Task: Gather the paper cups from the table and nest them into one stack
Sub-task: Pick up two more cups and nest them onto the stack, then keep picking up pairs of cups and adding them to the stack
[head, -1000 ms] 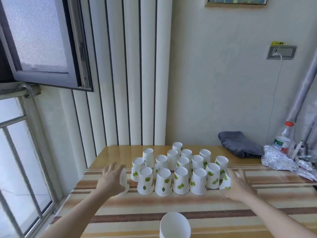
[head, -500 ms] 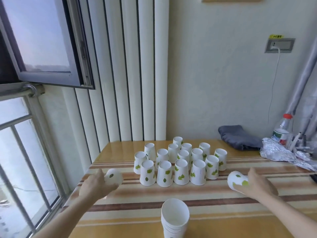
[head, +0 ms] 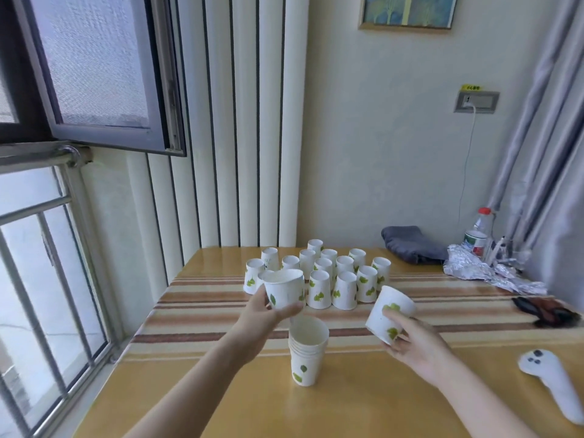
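Note:
A nested stack of white paper cups [head: 307, 352] with green leaf prints stands mouth-up near the table's front middle. My left hand [head: 259, 314] holds one cup [head: 284, 289] mouth-up, just above and left of the stack. My right hand [head: 410, 343] grips another cup [head: 390, 312], tilted, to the right of the stack. Behind them, several upside-down cups [head: 319, 273] stand in a cluster on the striped cloth.
The wooden table [head: 363, 406] carries a grey cloth [head: 410, 245], crumpled foil [head: 483, 273], a plastic bottle [head: 478, 233], a dark object [head: 546, 311] and a white controller [head: 551, 380] on the right. An open window [head: 94, 74] and railing are on the left.
Both hands lifted their cups off the table and turned them mouth-up, bringing them in toward the stack. The view also shifted back, showing more of the near table.

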### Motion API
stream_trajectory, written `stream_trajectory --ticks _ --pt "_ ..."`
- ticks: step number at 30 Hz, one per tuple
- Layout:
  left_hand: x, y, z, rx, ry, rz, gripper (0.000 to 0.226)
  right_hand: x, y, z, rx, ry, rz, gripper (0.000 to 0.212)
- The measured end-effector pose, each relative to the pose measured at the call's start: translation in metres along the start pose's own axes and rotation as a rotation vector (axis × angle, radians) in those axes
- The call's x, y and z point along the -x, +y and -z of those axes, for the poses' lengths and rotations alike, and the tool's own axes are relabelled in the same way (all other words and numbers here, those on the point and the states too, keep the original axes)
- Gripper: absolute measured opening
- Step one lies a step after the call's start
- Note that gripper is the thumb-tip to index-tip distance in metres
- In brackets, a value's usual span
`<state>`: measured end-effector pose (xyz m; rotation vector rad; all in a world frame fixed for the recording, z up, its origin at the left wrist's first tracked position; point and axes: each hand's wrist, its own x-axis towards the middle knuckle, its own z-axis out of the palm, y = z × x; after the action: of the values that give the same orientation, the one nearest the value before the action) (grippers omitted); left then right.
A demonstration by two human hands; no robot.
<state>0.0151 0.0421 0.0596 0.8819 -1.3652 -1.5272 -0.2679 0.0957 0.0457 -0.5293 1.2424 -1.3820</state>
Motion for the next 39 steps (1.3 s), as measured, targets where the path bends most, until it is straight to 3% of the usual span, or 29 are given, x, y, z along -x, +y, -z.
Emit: stream_trajectory --ticks 4,7,11,15,18,24,26,29,30,32,35,39 --pt "0.003 -0.004 -0.019 -0.227 -0.050 -0.064 0.059 0.013 -0.009 -0.013 0.142 -0.015 0.178 0.043" --pt "0.004 -0.017 -0.022 -0.355 -0.082 -0.050 0.067 0.023 -0.016 -0.032 0.211 -0.057 0.308 0.035" --pt "0.009 -0.031 -0.013 -0.407 -0.072 0.018 0.075 0.028 -0.014 -0.057 0.386 -0.083 0.431 0.049" --pt "0.015 -0.038 0.020 -0.430 -0.080 0.057 0.091 0.027 0.001 -0.082 0.505 -0.224 0.458 0.054" --pt "0.016 -0.044 0.050 -0.545 -0.005 0.100 0.075 0.020 0.020 -0.090 0.613 -0.285 0.450 0.055" --pt "-0.021 -0.051 0.069 -1.106 0.207 -0.055 0.067 -0.004 0.033 -0.075 0.785 -0.350 0.385 0.102" --pt "-0.043 -0.049 0.066 -1.211 0.205 -0.116 0.069 -0.012 0.023 -0.071 0.754 -0.377 0.368 0.098" --pt "-0.081 -0.043 0.060 -1.397 0.191 -0.167 0.079 -0.047 0.005 -0.066 0.709 -0.227 0.344 0.062" --pt "-0.094 -0.040 0.057 -1.474 0.178 -0.183 0.082 -0.065 0.000 -0.062 0.797 -0.129 0.385 0.054" --pt "-0.119 -0.035 0.053 -1.639 0.137 -0.181 0.088 -0.099 -0.012 -0.057 1.096 0.007 0.455 0.059" --pt "-0.147 -0.032 0.055 -1.866 0.051 -0.138 0.090 -0.136 -0.024 -0.062 1.538 0.067 0.445 0.076" --pt "-0.166 -0.038 0.063 -2.020 -0.039 -0.105 0.082 -0.164 -0.023 -0.076 1.939 0.152 0.456 0.066"
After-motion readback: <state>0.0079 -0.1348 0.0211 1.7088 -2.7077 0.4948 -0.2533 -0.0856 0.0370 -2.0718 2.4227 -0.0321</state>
